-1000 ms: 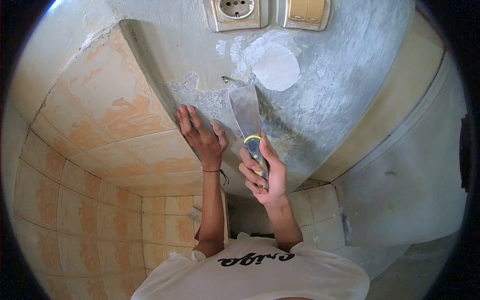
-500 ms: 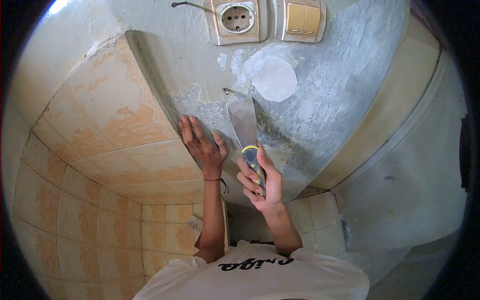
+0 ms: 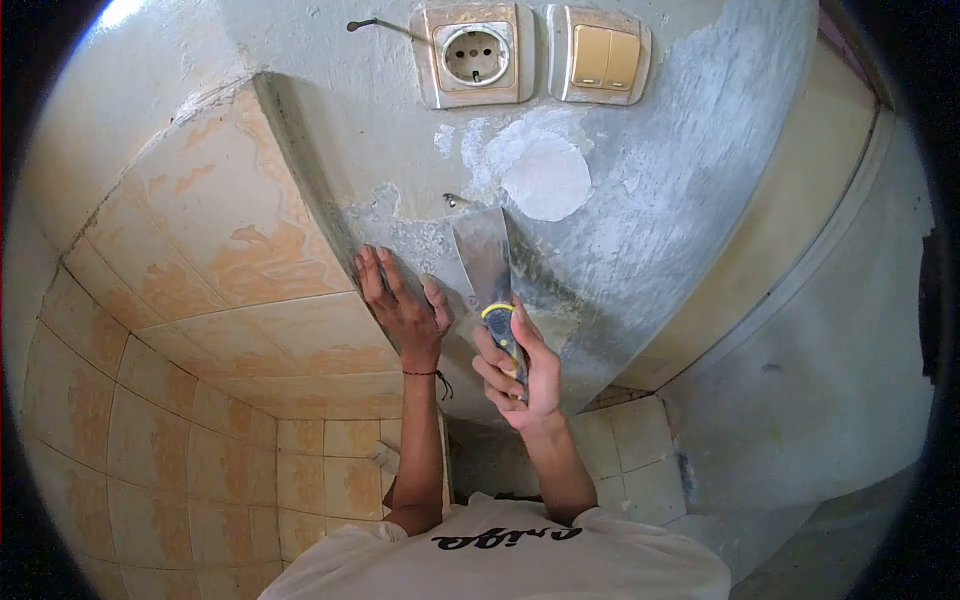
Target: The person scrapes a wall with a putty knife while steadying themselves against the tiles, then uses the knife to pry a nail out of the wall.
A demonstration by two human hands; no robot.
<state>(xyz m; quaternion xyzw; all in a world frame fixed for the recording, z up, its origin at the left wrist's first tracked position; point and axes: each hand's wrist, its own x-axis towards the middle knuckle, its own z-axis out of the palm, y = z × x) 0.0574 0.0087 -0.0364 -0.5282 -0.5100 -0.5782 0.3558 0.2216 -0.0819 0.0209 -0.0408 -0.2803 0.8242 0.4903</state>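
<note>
My right hand (image 3: 520, 368) is wrapped round the dark and yellow handle of a putty knife (image 3: 483, 258). Its broad metal blade points up the wall, the tip against or very near a rough, worn patch of the grey wall (image 3: 650, 210). My left hand (image 3: 403, 310) lies flat with fingers stretched out, on the wall beside the edge of the tiled part. Just above the blade tip a small screw or nail (image 3: 450, 200) sticks out. To the upper right of the blade is a round white patch (image 3: 547, 180).
Higher up are a power socket (image 3: 475, 54) and a double light switch (image 3: 606, 56). A thin dark-headed rod (image 3: 362, 25) juts out left of the socket. Orange-patterned tiles (image 3: 240, 220) cover the left side, and a pale door frame (image 3: 770, 250) runs along the right.
The view has tilted up slightly, so the wall and both hands sit a little lower. The putty knife stays at about the same place on the wall.
</note>
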